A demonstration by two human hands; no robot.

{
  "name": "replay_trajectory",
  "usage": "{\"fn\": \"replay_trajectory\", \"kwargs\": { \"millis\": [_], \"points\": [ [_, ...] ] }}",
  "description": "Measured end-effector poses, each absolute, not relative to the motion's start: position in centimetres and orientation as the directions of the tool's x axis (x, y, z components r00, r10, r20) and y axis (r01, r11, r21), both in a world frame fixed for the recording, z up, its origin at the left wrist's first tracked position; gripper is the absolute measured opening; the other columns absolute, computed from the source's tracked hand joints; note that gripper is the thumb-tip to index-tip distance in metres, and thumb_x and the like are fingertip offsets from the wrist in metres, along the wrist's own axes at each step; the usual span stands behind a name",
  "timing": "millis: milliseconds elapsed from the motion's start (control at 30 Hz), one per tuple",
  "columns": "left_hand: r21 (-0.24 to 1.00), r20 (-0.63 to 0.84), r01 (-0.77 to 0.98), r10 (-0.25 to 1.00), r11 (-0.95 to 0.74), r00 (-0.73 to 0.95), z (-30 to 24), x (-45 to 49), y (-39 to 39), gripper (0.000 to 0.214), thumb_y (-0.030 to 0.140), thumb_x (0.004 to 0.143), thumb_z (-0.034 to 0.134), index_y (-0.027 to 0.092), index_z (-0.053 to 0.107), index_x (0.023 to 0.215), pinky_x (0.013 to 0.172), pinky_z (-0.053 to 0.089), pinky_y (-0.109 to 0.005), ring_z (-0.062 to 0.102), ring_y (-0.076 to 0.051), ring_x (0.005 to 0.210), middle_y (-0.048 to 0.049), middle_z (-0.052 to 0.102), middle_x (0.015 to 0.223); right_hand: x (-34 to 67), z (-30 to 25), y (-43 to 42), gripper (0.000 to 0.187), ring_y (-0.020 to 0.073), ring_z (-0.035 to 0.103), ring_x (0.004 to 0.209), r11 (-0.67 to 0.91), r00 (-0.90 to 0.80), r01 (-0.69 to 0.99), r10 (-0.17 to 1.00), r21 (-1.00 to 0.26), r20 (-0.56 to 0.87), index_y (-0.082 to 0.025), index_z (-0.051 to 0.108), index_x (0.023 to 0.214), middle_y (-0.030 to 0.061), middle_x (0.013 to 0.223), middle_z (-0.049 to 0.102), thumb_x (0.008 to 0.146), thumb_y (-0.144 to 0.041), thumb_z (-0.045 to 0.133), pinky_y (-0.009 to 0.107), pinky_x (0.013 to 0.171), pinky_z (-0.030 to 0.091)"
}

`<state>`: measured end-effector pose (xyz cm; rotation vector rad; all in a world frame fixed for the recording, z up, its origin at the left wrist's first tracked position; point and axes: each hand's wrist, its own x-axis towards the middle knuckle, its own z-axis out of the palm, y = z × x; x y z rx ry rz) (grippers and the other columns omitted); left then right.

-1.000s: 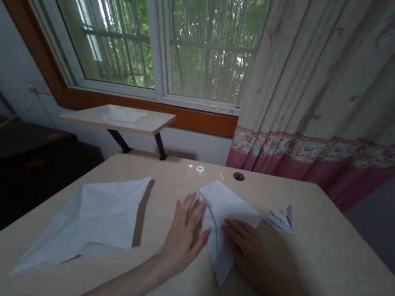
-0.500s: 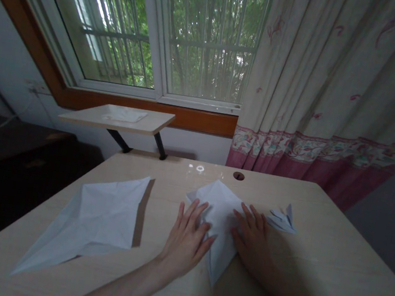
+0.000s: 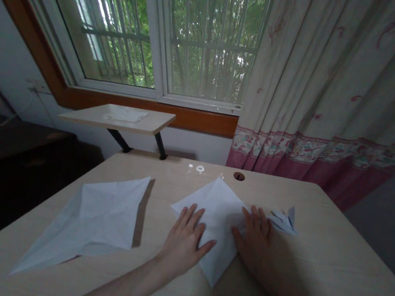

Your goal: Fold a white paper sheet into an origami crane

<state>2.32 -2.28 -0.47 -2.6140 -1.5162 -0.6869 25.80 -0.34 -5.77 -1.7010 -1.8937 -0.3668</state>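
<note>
A white sheet of paper (image 3: pixel 222 220) lies on the light wooden desk (image 3: pixel 148 288), turned so one corner points towards me and one away. My left hand (image 3: pixel 187 237) rests flat on its left side, fingers spread. On its right side lies my right hand (image 3: pixel 255 232), fingers stretched out and covering the edge there. Just beyond that hand sits a small folded paper piece (image 3: pixel 284 221) with a point standing up. To the left is a larger creased white paper (image 3: pixel 107 216), partly lifted off the desk along its right edge.
At the back left a small raised shelf (image 3: pixel 149 124) on black legs carries a crumpled white sheet (image 3: pixel 125 114). A round cable hole (image 3: pixel 239 176) is near the desk's back edge. Behind stand a barred window (image 3: pixel 213 37) and a flowered curtain (image 3: pixel 323 87).
The paper between my hands has spread wider and flatter, its left corner now reaching further left. Both hands have shifted only slightly, the right one a little outward.
</note>
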Motion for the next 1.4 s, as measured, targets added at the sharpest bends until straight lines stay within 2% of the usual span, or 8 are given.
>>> {"fn": "replay_trajectory", "kwargs": {
  "millis": [167,400,667,933,1033,1200,1300,1400],
  "points": [
    [0.209,0.27,0.869,0.881,-0.448,0.389,-0.4,2.4,-2.0,0.061,0.061,0.08,0.073,0.013,0.064,0.117,0.113,0.036,-0.063,0.041,-0.042,0.141,-0.0199,0.053,0.146,25.8,-5.2,-0.4,0.047,0.0392,0.044,0.134,0.153,-0.019,0.971,0.812,-0.181,0.583,-0.018,0.044,0.137,0.0187,0.133,0.058,0.098,-0.044,0.039,0.06,0.109,0.035],
    [0.228,0.221,0.88,0.903,-0.416,0.369,-0.3,2.4,-1.9,0.08,0.065,0.075,0.074,0.013,0.057,0.133,0.117,0.029,-0.063,0.035,-0.042,0.144,-0.0201,0.047,0.151,26.2,-4.0,-0.6,0.04,0.0349,0.056,0.121,0.225,-0.023,0.939,0.796,-0.26,0.605,-0.021,0.047,0.133,0.0151,0.124,0.062,0.095,-0.032,0.041,0.06,0.104,0.039],
    [0.227,0.175,0.893,0.918,-0.389,0.356,-0.4,2.4,-1.7,0.088,0.07,0.075,0.072,0.013,0.054,0.139,0.118,0.024,-0.066,0.03,-0.044,0.146,-0.0209,0.041,0.155,26.4,-3.8,-0.4,0.041,0.0344,0.059,0.11,0.262,0.04,0.887,0.778,-0.381,0.627,-0.023,0.049,0.129,0.0131,0.115,0.063,0.088,-0.021,0.045,0.059,0.098,0.044],
    [0.208,0.146,0.923,0.943,-0.325,0.299,-0.2,2.4,-1.7,0.086,0.074,0.084,0.058,0.013,0.05,0.145,0.116,0.031,-0.061,0.03,-0.043,0.147,-0.0231,0.033,0.158,26.0,-2.6,-0.9,0.036,0.0303,0.057,0.114,0.416,0.039,0.769,0.728,-0.485,0.685,-0.025,0.051,0.129,0.012,0.122,0.055,0.095,-0.022,0.042,0.057,0.098,0.049],
    [0.194,0.125,0.933,0.951,-0.304,0.284,0.0,2.4,-1.6,0.089,0.076,0.084,0.055,0.015,0.048,0.148,0.115,0.031,-0.06,0.03,-0.042,0.147,-0.022,0.031,0.159,25.9,-2.2,-1.3,0.034,0.0282,0.057,0.116,0.471,0.023,0.732,0.705,-0.492,0.709,-0.026,0.051,0.131,0.0113,0.125,0.055,0.097,-0.024,0.045,0.051,0.095,0.054],
    [0.187,0.129,0.938,0.954,-0.293,0.272,0.2,2.4,-1.4,0.097,0.078,0.076,0.063,0.016,0.047,0.149,0.115,0.032,-0.058,0.033,-0.041,0.145,-0.0213,0.033,0.159,25.8,-1.6,-1.6,0.034,0.0251,0.059,0.115,0.513,0.046,0.68,0.684,-0.524,0.728,-0.028,0.051,0.133,0.0115,0.129,0.053,0.098,-0.029,0.052,0.038,0.078,0.062],
    [0.196,0.138,0.943,0.959,-0.27,0.246,0.0,2.5,-1.4,0.097,0.078,0.073,0.066,0.019,0.048,0.148,0.114,0.031,-0.059,0.035,-0.042,0.144,-0.019,0.035,0.158,25.8,-1.2,-1.7,0.027,0.0258,0.061,0.115,0.539,0.027,0.692,0.646,-0.48,0.763,-0.028,0.06,0.124,0.0106,0.126,0.057,0.098,-0.029,0.053,0.041,0.085,0.061],
    [0.197,0.176,0.943,0.956,-0.267,0.234,-0.5,2.4,-1.4,0.096,0.079,0.072,0.066,0.021,0.049,0.147,0.115,0.023,-0.066,0.031,-0.045,0.145,-0.0185,0.037,0.158,26.1,-1.0,-1.9,0.022,0.0275,0.063,0.116,0.566,-0.052,0.708,0.638,-0.422,0.768,-0.028,0.067,0.114,0.0098,0.125,0.061,0.099,-0.027,0.051,0.049,0.095,0.056]
  ]
}}
